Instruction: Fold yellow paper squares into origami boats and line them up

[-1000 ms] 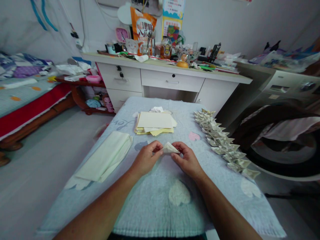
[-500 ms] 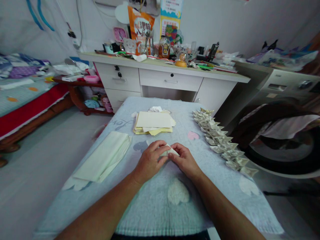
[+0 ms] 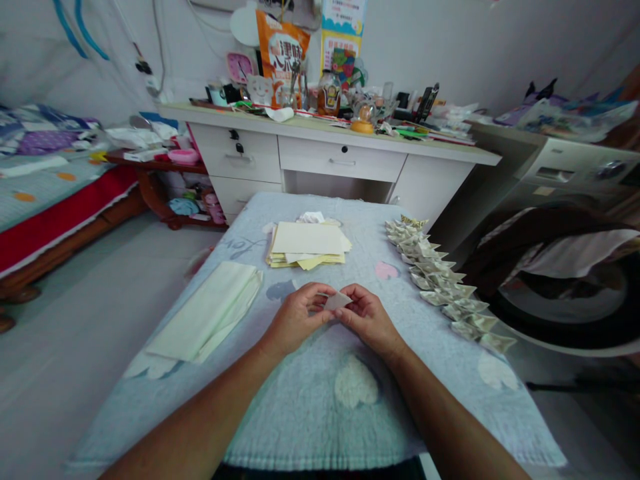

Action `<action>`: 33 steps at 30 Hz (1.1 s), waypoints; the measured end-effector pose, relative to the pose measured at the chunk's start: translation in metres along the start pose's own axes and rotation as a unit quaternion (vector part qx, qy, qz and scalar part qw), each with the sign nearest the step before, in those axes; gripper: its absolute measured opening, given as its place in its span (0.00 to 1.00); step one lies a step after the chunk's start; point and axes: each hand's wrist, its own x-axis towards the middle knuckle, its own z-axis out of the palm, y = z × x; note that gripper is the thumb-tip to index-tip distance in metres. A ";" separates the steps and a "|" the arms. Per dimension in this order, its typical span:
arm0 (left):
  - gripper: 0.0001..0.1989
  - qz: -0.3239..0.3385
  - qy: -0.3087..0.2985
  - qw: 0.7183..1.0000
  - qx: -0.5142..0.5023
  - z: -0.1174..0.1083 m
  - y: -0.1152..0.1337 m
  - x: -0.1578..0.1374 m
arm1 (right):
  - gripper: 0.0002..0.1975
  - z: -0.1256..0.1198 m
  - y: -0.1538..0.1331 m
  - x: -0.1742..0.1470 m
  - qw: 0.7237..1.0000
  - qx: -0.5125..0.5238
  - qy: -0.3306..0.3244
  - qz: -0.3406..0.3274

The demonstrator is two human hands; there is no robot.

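Observation:
Between my hands, above the middle of the cloth-covered table, is a small folded piece of pale paper (image 3: 338, 301) with a pointed top. My left hand (image 3: 305, 312) pinches its left side between thumb and fingers. On its right side my right hand (image 3: 367, 313) grips it the same way, thumb in front. The fingers hide the paper's lower and side edges. Just beyond my hands lies a stack of cream and yellow paper sheets (image 3: 309, 239). Several folded paper boats (image 3: 443, 283) stand nested in a long row to the right.
A folded pale green cloth or sheet (image 3: 207, 310) lies on the left of the blue table cover (image 3: 310, 407). A crumpled white tissue (image 3: 311, 217) sits behind the paper stack. A white desk (image 3: 343, 160) stands beyond, a washing machine (image 3: 565, 173) at the right.
The folded paper has turned between my fingers and now shows a flat triangular face. My left fingers have shifted off its front; both hands stay in about the same place.

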 end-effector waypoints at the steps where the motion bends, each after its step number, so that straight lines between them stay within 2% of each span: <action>1: 0.17 -0.014 -0.003 1.000 -0.020 0.000 0.000 0.000 | 0.17 0.000 -0.001 0.000 1.000 -0.008 0.003 -0.004; 6: 0.17 -0.058 -0.012 0.995 -0.085 0.001 0.004 0.001 | 0.16 0.000 -0.003 0.000 0.999 -0.041 0.008 -0.026; 17: 0.20 -0.066 -0.017 0.991 -0.117 0.000 0.002 0.002 | 0.10 0.001 -0.005 -0.001 0.989 -0.116 0.038 -0.079; 33: 0.22 -0.082 -0.025 0.984 -0.153 0.000 -0.001 0.003 | 0.05 0.001 -0.011 -0.003 0.978 -0.172 0.054 -0.103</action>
